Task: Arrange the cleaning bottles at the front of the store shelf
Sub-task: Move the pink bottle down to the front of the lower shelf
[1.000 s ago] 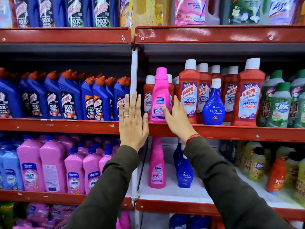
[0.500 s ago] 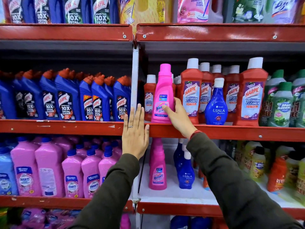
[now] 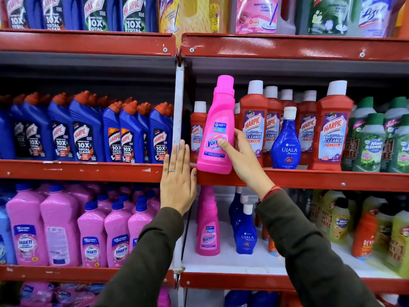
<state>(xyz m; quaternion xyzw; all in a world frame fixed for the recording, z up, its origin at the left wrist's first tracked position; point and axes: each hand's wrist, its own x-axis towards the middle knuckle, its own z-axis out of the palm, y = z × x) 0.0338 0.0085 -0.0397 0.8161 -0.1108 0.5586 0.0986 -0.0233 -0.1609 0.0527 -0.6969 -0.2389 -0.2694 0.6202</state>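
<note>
A pink Vanish bottle [image 3: 218, 127] tilts to the right at the front edge of the red middle shelf [image 3: 309, 179]. My right hand [image 3: 241, 160] grips its lower right side, thumb across the label. Flat and open, my left hand [image 3: 178, 180] lies against the shelf edge just left of the bottle, fingers together and pointing up. Red Harpic bathroom cleaner bottles [image 3: 253, 127] stand behind and to the right. Among them stands a blue Ujala bottle [image 3: 286, 142].
Blue Harpic bottles [image 3: 86, 134] fill the middle shelf's left bay. Green Max Kleen bottles [image 3: 371, 142] stand far right. Below are pink Shakti bottles [image 3: 59, 227], another Vanish bottle [image 3: 208, 231] and Ujala bottles [image 3: 245, 233]. A white upright post [image 3: 178, 103] divides the bays.
The Vanish bottle has been lifted slightly and tipped to the right by my right hand. My left hand has dropped from beside the bottle down to the shelf edge.
</note>
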